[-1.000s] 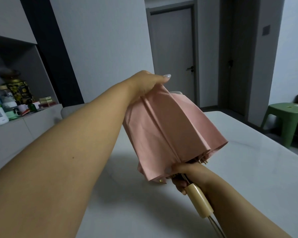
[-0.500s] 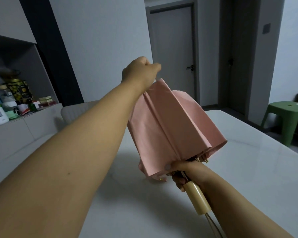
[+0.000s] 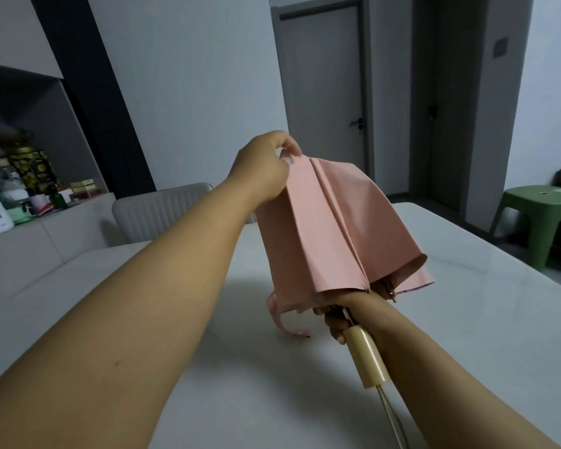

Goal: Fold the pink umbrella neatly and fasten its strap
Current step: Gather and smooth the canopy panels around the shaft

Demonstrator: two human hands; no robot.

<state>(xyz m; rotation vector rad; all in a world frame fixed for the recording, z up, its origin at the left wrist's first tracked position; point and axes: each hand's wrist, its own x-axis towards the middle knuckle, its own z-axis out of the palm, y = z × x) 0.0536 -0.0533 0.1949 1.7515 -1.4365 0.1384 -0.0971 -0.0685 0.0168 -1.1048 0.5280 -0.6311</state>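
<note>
The pink umbrella (image 3: pixel 331 228) is collapsed but loose, its canopy hanging in wide pleats above the white table (image 3: pixel 467 319). My left hand (image 3: pixel 264 168) pinches the canopy at its far top end. My right hand (image 3: pixel 340 311) grips the shaft just above the cream handle (image 3: pixel 365 359), under the canopy's open rim. The pink strap (image 3: pixel 282 319) dangles unfastened from the lower left edge of the canopy. A cream wrist cord (image 3: pixel 391 416) hangs from the handle.
A grey chair (image 3: pixel 162 212) stands at the table's far side. On the left runs a counter (image 3: pixel 30 234) with jars and boxes. A green stool (image 3: pixel 541 215) stands at the right, and a closed door (image 3: pixel 321 92) lies behind.
My left hand slid from cupping the canopy's top to pinching its edge. The umbrella tilted more upright, the pleats spread, and the strap came into sight.
</note>
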